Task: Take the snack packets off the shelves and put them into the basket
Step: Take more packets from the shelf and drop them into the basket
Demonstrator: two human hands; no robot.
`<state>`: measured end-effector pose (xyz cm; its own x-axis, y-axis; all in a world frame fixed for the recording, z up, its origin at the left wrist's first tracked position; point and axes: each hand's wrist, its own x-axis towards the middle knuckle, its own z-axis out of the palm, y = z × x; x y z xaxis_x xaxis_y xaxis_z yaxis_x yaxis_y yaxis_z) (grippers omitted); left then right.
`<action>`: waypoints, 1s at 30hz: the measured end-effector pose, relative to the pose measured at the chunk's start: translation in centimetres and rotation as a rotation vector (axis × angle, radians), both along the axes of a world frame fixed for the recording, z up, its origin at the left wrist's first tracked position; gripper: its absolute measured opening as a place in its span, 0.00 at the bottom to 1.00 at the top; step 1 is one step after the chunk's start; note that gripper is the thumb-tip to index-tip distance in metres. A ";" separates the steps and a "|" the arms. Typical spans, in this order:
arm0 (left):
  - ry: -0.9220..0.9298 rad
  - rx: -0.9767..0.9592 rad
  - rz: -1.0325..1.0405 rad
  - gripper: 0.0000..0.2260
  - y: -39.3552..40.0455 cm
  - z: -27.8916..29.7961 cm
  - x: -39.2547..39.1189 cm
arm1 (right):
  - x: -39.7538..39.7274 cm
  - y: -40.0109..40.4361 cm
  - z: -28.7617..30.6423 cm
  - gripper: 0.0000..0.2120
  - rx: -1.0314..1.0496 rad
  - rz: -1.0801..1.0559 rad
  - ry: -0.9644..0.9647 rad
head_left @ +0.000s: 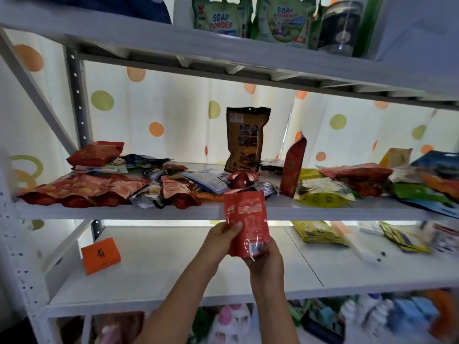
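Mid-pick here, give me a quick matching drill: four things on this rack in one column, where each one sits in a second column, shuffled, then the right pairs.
Things:
1. red packet
2. brown pouch
3. orange card
4. soap powder bags

Places:
A. top shelf
B. standing upright at the back of the middle shelf
C. left side of the lower shelf
D. held in front of the shelves by the left hand and right hand

Pairs: 1-D, 2-B, 3-C, 4-A

Both hands (221,238) holding red packet (246,223), shelves (323,209)
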<state>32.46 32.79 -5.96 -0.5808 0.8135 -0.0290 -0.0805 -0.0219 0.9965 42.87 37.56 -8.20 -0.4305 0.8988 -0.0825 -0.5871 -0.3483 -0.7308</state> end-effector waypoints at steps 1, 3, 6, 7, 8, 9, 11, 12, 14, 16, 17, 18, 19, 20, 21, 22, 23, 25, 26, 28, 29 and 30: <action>-0.014 0.032 0.023 0.14 -0.2 -0.6 0.3 | 0.5 -0.5 -0.8 0.17 0.006 -0.008 -0.034; -0.019 0.103 0.074 0.12 -0.7 -2.1 0.7 | 1.4 -1.3 -1.7 0.15 0.040 -0.048 -0.161; 0.013 0.140 0.110 0.08 -2.1 -4.3 1.5 | 2.6 -2.1 -3.1 0.13 0.087 -0.033 -0.355; 0.037 0.126 0.123 0.06 -2.7 -5.2 1.7 | 2.8 -2.3 -3.7 0.13 0.128 -0.034 -0.415; 0.044 0.115 0.140 0.06 -3.3 -6.0 1.9 | 3.0 -2.5 -4.4 0.14 0.171 -0.038 -0.461; 0.028 0.109 0.158 0.07 -3.8 -6.9 2.0 | 3.1 -2.6 -5.1 0.15 0.205 -0.039 -0.498; -0.009 0.097 0.182 0.08 -5.1 -8.2 2.3 | 3.1 -3.0 -5.9 0.16 0.242 -0.023 -0.560; -0.013 0.095 0.182 0.08 -5.6 -8.7 2.4 | 2.9 -3.1 -6.0 0.17 0.252 -0.016 -0.582; -0.016 0.092 0.178 0.10 -6.6 -9.4 2.3 | 2.5 -3.5 -6.2 0.17 0.261 0.000 -0.609; -0.012 0.089 0.197 0.11 -7.4 -9.7 2.0 | 2.0 -4.0 -6.4 0.16 0.268 0.015 -0.627; 0.000 0.093 0.209 0.11 -7.7 -9.9 1.7 | 1.7 -4.3 -6.5 0.16 0.276 0.015 -0.642; 0.015 0.099 0.223 0.11 -8.1 -10.0 1.4 | 1.5 -4.7 -6.7 0.15 0.278 0.009 -0.653; 0.037 0.097 0.236 0.11 -8.5 -10.2 1.1 | 1.1 -4.9 -7.0 0.15 0.276 0.002 -0.653; 0.049 0.099 0.245 0.11 -8.7 -10.3 0.9 | 0.9 -5.2 -7.2 0.15 0.268 -0.003 -0.645; 0.046 0.096 0.258 0.10 -9.1 -10.4 0.7 | 0.6 -5.5 -7.5 0.14 0.262 0.002 -0.643; 0.020 0.101 0.270 0.10 -9.4 -10.6 0.6 | 0.3 -5.7 -7.7 0.14 0.261 0.012 -0.644; -0.019 0.111 0.283 0.10 -9.7 -10.7 0.3 | 0.1 -6.0 -7.7 0.14 0.272 0.022 -0.646; -0.091 0.141 0.307 0.10 -10.3 -10.9 -0.1 | -0.2 -6.4 -7.7 0.14 0.318 0.044 -0.641; -0.114 0.153 0.314 0.10 -10.5 -11.1 -0.3 | -0.3 -6.7 -7.5 0.14 0.345 0.052 -0.638; -0.114 0.156 0.321 0.09 -11.0 -11.2 -0.8 | -0.3 -7.2 -7.0 0.15 0.376 0.057 -0.619; -0.098 0.149 0.322 0.09 -11.3 -11.3 -1.0 | -0.3 -7.5 -6.9 0.16 0.376 0.061 -0.607; -0.079 0.139 0.318 0.09 -11.6 -11.4 -1.1 | -0.3 -7.8 -6.7 0.16 0.380 0.068 -0.597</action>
<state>31.37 21.18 -17.35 -0.8059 0.5919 0.0139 -0.1251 -0.1931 0.9732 42.58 29.81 -14.87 -0.4652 0.8852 -0.0084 -0.0342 -0.0274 -0.9990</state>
